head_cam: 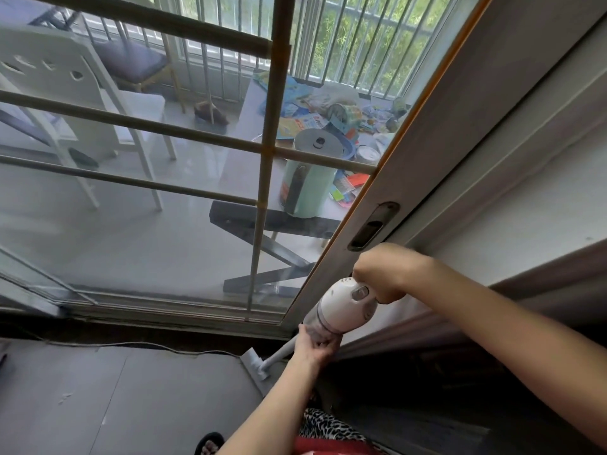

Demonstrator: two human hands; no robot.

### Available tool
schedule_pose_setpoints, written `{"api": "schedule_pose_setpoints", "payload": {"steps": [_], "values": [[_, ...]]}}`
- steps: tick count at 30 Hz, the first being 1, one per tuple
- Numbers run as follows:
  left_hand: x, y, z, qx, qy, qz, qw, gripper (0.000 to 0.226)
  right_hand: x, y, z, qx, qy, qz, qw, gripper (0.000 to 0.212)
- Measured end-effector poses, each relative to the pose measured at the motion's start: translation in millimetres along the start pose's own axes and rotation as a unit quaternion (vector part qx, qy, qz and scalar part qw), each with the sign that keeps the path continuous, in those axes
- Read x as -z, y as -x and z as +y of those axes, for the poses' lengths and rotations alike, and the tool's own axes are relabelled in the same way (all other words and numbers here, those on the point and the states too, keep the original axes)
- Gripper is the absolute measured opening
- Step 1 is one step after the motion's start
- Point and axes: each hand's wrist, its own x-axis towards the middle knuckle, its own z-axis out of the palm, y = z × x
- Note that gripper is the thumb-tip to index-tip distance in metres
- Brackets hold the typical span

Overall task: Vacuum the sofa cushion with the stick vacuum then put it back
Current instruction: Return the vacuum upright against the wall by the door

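A white stick vacuum stands upright in the corner beside the sliding glass door. Its thin tube runs down to a flat floor head on the grey floor. My right hand is closed on the handle at the top of the motor body. My left hand grips the clear dust cup just under the motor. No sofa cushion is in view.
The glass door with its frame and recessed pull is right ahead. Behind it lie white chairs, a cluttered table and a green canister. A thin cable runs along the sill. A wall ledge is at right.
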Motion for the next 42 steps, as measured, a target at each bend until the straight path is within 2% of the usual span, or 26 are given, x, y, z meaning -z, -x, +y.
{"api": "schedule_pose_setpoints", "payload": {"steps": [6, 9, 15, 20, 27, 37, 42], "values": [[2, -2, 0, -0.001, 0.017, -0.006, 1.0, 0.075, -3, -4, 0, 0.002, 0.016, -0.001, 1.0, 0.01], [5, 0, -1, -0.013, 0.001, 0.004, 1.0, 0.064, -9, -11, -9, 0.012, 0.024, -0.008, 1.0, 0.007], [9, 7, 2, -0.022, -0.04, 0.023, 0.999, 0.06, -10, -19, -14, 0.006, 0.022, -0.018, 1.0, 0.007], [7, 6, -1, -0.022, -0.044, 0.018, 0.999, 0.061, -10, -20, -14, -0.002, 0.019, -0.021, 1.0, 0.016], [10, -3, 2, -0.019, -0.031, 0.0, 0.999, 0.063, -15, -26, -15, -0.033, 0.001, 0.006, 0.999, 0.047], [13, 23, 8, -0.022, -0.153, 0.035, 0.987, 0.07, -12, -27, -21, -0.067, -0.04, 0.053, 0.996, 0.068], [12, 48, 16, -0.048, -0.21, 0.064, 0.975, 0.059, -8, -28, -30, -0.074, -0.064, 0.057, 0.994, 0.059]]}}
